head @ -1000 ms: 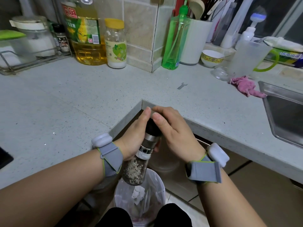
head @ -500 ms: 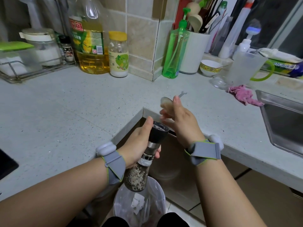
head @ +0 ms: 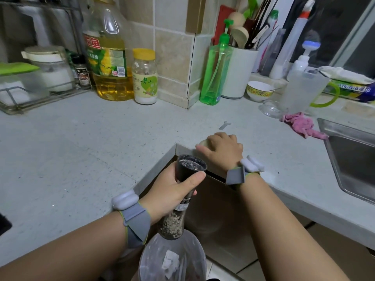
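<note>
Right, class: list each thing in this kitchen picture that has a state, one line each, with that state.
grinder, top open, cap off, tilted, partly filled.
left hand, grips the grinder.
right hand, curled over the cap.
cap, off the grinder, at the counter edge.
yellow-lidded jar, shut, nearly empty.
oil bottle, about half full.
pink cloth, crumpled.

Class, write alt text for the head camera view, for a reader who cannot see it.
A person's left hand grips a spice grinder, its top open, over a lined bin, while the right hand holds a small pale cap against the grey kitchen counter. An oil bottle and a green soap bottle stand by the tiled wall.
</note>
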`<state>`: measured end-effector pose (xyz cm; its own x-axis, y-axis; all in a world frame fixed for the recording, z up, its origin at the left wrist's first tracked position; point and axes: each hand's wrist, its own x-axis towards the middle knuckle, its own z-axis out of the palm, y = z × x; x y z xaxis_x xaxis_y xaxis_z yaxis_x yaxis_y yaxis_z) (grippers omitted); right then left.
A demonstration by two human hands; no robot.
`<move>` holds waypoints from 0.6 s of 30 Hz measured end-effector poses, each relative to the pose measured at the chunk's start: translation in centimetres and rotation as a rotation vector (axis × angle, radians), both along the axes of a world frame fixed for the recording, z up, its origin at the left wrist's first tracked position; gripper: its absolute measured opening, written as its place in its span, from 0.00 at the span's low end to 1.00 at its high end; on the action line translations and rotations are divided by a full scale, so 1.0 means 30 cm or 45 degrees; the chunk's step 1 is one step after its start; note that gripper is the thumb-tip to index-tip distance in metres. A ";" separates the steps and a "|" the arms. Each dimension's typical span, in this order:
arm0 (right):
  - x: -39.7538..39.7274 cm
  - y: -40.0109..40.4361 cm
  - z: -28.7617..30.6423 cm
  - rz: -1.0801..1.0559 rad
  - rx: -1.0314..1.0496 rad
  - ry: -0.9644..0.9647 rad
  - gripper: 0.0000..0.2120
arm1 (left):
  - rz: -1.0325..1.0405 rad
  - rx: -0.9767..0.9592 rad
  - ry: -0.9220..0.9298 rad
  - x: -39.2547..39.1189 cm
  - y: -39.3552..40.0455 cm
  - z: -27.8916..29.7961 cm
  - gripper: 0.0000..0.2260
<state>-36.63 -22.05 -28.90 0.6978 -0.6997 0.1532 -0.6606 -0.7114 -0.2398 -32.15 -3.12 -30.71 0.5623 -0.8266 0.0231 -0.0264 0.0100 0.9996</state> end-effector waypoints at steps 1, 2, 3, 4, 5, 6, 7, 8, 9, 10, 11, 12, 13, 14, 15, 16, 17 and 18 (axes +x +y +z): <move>0.014 -0.031 0.025 -0.046 0.107 -0.093 0.24 | 0.008 0.009 0.012 0.003 -0.002 -0.001 0.17; 0.028 -0.067 0.051 -0.123 0.177 -0.196 0.23 | 0.012 0.014 0.024 0.004 -0.004 -0.001 0.17; 0.042 -0.108 0.069 -0.190 0.189 -0.286 0.21 | 0.012 0.007 0.040 0.003 -0.004 0.000 0.17; 0.058 -0.148 0.087 -0.251 0.184 -0.283 0.19 | 0.017 -0.004 0.054 0.002 -0.004 0.000 0.18; 0.081 -0.193 0.091 -0.273 0.173 -0.200 0.19 | 0.022 -0.018 0.066 0.002 -0.006 0.002 0.18; 0.087 -0.203 0.103 -0.271 0.186 -0.031 0.20 | 0.026 -0.025 0.073 0.000 -0.003 0.005 0.18; 0.104 -0.223 0.094 -0.248 0.160 0.099 0.22 | 0.028 -0.033 0.073 0.003 -0.004 0.007 0.17; 0.113 -0.229 0.088 -0.229 0.101 0.204 0.25 | 0.023 -0.041 0.070 0.005 -0.004 0.009 0.17; 0.124 -0.249 0.068 -0.210 0.063 0.230 0.26 | 0.018 -0.052 0.070 0.007 -0.004 0.009 0.16; 0.128 -0.252 0.067 -0.207 0.014 0.248 0.24 | 0.012 -0.067 0.074 0.009 -0.003 0.010 0.17; 0.131 -0.279 0.055 -0.212 -0.025 0.230 0.20 | 0.004 -0.080 0.081 0.009 -0.003 0.009 0.17; 0.138 -0.295 0.056 -0.240 -0.038 0.243 0.17 | -0.003 -0.085 0.084 0.010 -0.003 0.008 0.17; 0.147 -0.326 0.060 -0.261 -0.030 0.235 0.15 | -0.013 -0.087 0.081 0.010 -0.003 0.007 0.18; 0.151 -0.337 0.083 -0.296 0.000 0.263 0.14 | -0.023 -0.085 0.078 0.010 -0.002 0.004 0.17; 0.160 -0.348 0.098 -0.308 0.048 0.292 0.13 | -0.033 -0.084 0.073 0.009 -0.003 0.002 0.17; 0.163 -0.345 0.127 -0.320 0.081 0.363 0.14 | -0.040 -0.088 0.071 0.009 -0.001 0.002 0.16; 0.168 -0.357 0.131 -0.324 0.111 0.397 0.15 | -0.044 -0.087 0.069 0.009 -0.002 0.002 0.16; 0.170 -0.363 0.140 -0.322 0.113 0.415 0.15 | -0.043 -0.086 0.065 0.007 -0.003 0.003 0.17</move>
<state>-31.53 -32.93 -24.70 0.5045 -0.8556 -0.1155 -0.8631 -0.5032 -0.0424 -31.94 -3.21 -30.61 0.5360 -0.8427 0.0515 0.0257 0.0772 0.9967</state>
